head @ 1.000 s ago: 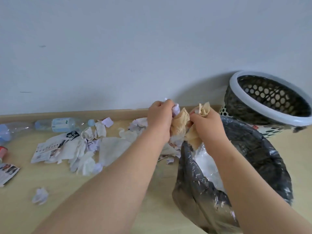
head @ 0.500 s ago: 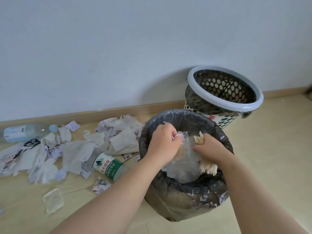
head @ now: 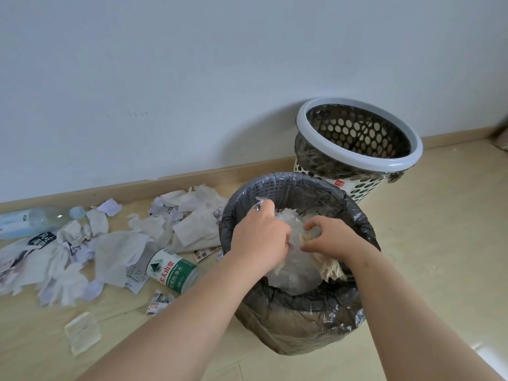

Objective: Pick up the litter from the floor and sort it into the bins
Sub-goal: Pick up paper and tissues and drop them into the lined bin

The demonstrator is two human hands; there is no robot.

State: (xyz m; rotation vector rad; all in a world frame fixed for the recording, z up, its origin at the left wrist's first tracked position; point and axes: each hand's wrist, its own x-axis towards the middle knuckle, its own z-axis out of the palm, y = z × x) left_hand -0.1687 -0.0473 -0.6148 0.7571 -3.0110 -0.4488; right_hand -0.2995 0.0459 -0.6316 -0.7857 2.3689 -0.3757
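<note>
Both hands are held knuckles-up over the mouth of the black-lined bin (head: 288,179) — the left hand (head: 261,237) curled tightly round crumpled clear plastic (head: 291,273), the right hand (head: 334,239) closed on a wad of tan paper (head: 331,269) — while paper scraps (head: 121,254) are strewn on the floor (head: 439,243) beside it.

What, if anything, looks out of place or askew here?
Paper scraps and tissues lie strewn on the floor left of the dark bin, a green-labelled bottle on its side among them. The far bin's liner hangs loose under its rim.
</note>
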